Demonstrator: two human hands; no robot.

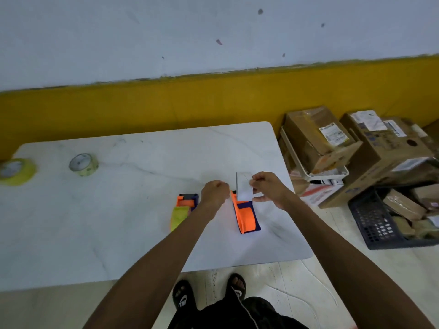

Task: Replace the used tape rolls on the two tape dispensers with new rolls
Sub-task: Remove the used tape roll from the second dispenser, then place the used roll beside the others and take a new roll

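Centrally, just right of the frame's middle: one orange and dark blue tape dispenser [245, 216], lying on the white marble-patterned table [118, 210]. Its long axis runs from the lower right toward the upper left of the frame, tilted only a little off vertical; the rounded orange end sits nearest the bottom edge, the far end lies under the hands.

Second tape dispenser [184, 211], same orange and dark blue, just left of centre. Long axis roughly vertical in frame, leaning slightly right at the top. A yellow-green roll fills its lower end.

Count of dispensers: two, near each other but apart.

Loose tape rolls: two, both at the left of the frame, well apart from the dispensers. One yellow-green roll [16, 171] lies at the far left edge of the table; one paler roll [83, 164] lies to its right. Both lie flat, cores facing up.

Pale strip or core [244, 186], greyish white, one, held upright over the far end of the right-hand dispenser; which of the two it is cannot be told.

Right hand [267, 187]: pinching the pale piece at its right edge, fingers curled.

Left hand [215, 193]: closed in a loose fist between the two dispensers; what it grips, if anything, cannot be told.

Cardboard boxes [332, 143] and one dark basket [380, 224] occupy the right of the frame.
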